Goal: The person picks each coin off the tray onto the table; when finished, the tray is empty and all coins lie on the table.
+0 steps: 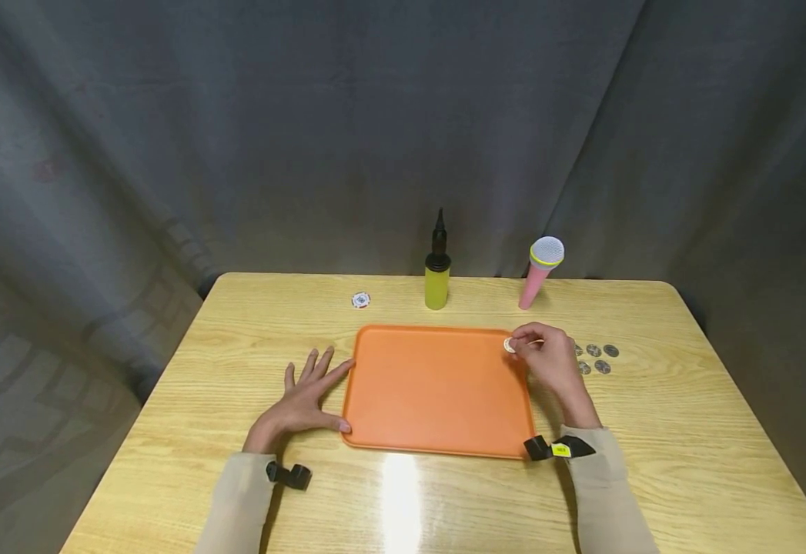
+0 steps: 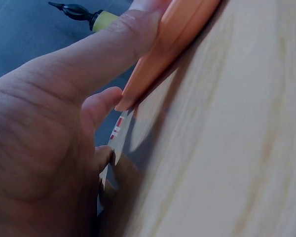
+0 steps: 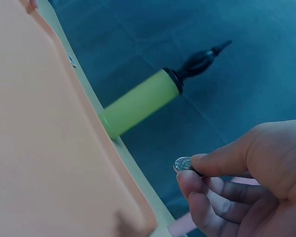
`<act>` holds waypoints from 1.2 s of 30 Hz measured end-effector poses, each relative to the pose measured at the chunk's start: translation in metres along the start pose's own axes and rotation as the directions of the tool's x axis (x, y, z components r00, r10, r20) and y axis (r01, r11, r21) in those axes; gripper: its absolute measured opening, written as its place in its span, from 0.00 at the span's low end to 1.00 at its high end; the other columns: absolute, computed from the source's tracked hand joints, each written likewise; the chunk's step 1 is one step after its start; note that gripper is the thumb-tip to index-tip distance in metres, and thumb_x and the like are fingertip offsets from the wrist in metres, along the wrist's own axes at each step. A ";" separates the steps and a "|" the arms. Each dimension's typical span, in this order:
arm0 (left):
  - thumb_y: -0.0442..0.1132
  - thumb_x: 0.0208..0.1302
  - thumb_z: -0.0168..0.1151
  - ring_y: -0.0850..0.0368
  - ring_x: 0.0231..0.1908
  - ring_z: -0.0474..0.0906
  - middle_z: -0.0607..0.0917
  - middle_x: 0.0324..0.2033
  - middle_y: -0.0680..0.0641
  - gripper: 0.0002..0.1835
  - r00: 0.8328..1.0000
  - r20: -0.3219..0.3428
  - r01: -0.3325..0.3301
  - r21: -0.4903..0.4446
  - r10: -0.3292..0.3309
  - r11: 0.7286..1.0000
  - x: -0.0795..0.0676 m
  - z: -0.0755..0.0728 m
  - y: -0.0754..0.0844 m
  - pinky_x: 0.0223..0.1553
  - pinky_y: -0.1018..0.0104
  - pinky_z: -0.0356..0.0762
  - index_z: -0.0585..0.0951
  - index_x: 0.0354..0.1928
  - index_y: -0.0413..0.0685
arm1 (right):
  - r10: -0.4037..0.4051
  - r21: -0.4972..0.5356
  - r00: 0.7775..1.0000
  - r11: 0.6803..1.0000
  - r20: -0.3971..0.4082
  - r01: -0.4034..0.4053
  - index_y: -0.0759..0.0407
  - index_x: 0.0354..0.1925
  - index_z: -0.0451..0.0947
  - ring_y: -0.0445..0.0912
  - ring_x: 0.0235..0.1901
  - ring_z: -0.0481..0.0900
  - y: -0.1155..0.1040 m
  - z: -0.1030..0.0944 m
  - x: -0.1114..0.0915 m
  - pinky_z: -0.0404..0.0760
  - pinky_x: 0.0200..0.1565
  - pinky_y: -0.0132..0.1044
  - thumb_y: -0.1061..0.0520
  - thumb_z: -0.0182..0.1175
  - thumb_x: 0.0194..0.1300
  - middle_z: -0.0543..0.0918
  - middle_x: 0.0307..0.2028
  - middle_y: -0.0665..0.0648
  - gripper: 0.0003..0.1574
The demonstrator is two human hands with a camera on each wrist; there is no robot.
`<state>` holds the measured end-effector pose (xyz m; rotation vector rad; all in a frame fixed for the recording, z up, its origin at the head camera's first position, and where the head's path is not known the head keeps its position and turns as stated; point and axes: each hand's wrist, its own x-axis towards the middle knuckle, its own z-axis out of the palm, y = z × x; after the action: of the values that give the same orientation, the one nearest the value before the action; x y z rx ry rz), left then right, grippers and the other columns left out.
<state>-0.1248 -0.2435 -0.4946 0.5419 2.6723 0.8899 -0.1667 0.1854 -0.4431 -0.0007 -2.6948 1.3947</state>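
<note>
My right hand (image 1: pixel 548 355) pinches a silver coin (image 3: pixel 182 164) between thumb and index finger. It holds the coin above the far right corner of an orange tray (image 1: pixel 437 392). Several more coins (image 1: pixel 602 367) lie on the table just right of this hand, partly hidden behind it. With fingers spread, my left hand (image 1: pixel 306 404) rests at the tray's left side. Its thumb lies on the rim near the front left corner, and the index fingertip touches the left rim farther back, as the left wrist view also shows.
Behind the tray stand a yellow-green hand pump (image 1: pixel 436 286) with a black nozzle and a pink toy microphone (image 1: pixel 536 281). A white poker chip (image 1: pixel 361 300) lies at the back left of the wooden table (image 1: pixel 687 462). Grey curtains (image 1: pixel 375 138) hang around the table.
</note>
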 end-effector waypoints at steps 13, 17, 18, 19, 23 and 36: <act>0.63 0.43 0.79 0.28 0.78 0.26 0.40 0.80 0.37 0.62 1.000 0.002 -0.003 -0.004 0.003 1.000 0.001 0.002 -0.001 0.67 0.23 0.16 0.56 0.79 0.62 | -0.009 -0.018 0.999 1.000 -0.050 0.008 0.70 0.42 0.83 0.35 0.22 0.85 0.021 -0.027 0.000 0.79 0.22 0.25 0.65 0.63 0.66 0.86 0.33 0.68 0.09; 0.63 0.43 0.79 0.28 0.78 0.26 0.40 0.80 0.36 0.62 1.000 0.000 -0.005 -0.001 0.005 1.000 0.001 0.003 -0.001 0.67 0.23 0.16 0.55 0.79 0.61 | 0.012 -0.026 0.997 1.000 -0.077 -0.014 0.71 0.44 0.82 0.30 0.22 0.82 0.027 -0.039 -0.001 0.79 0.23 0.25 0.64 0.64 0.66 0.86 0.34 0.69 0.10; 0.63 0.43 0.79 0.28 0.78 0.26 0.40 0.80 0.36 0.62 1.000 -0.001 -0.007 -0.001 0.007 1.000 0.001 0.003 -0.001 0.67 0.22 0.16 0.55 0.79 0.60 | 0.024 -0.027 0.996 0.999 -0.083 -0.027 0.71 0.44 0.83 0.30 0.22 0.82 0.028 -0.042 -0.001 0.80 0.23 0.26 0.63 0.64 0.66 0.86 0.34 0.69 0.11; 0.64 0.43 0.78 0.28 0.78 0.26 0.40 0.80 0.36 0.62 1.000 -0.002 -0.009 0.000 0.009 1.000 0.001 0.003 -0.001 0.67 0.22 0.16 0.55 0.79 0.60 | 0.037 -0.024 0.995 0.999 -0.091 -0.039 0.71 0.44 0.82 0.30 0.22 0.82 0.030 -0.045 -0.001 0.80 0.23 0.26 0.63 0.64 0.66 0.86 0.34 0.68 0.11; 0.64 0.42 0.78 0.27 0.78 0.27 0.40 0.80 0.35 0.62 1.000 -0.008 -0.014 0.001 0.014 1.000 0.001 0.002 -0.001 0.67 0.22 0.17 0.56 0.79 0.59 | 0.101 -0.015 0.986 0.994 -0.130 -0.104 0.70 0.45 0.83 0.32 0.22 0.83 0.037 -0.057 -0.001 0.83 0.25 0.28 0.62 0.63 0.67 0.85 0.29 0.54 0.12; 0.65 0.42 0.78 0.27 0.78 0.27 0.40 0.80 0.36 0.62 1.000 -0.009 -0.010 0.002 0.010 1.000 0.000 0.001 -0.001 0.67 0.23 0.16 0.56 0.79 0.60 | 0.296 0.134 0.930 0.953 -0.215 -0.273 0.66 0.44 0.80 0.26 0.21 0.81 0.072 -0.097 -0.006 0.83 0.28 0.22 0.60 0.63 0.68 0.77 0.20 0.31 0.10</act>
<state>-0.1251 -0.2435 -0.4964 0.5531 2.6811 0.8941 -0.1548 0.3053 -0.4469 -0.5348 -2.4988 1.4963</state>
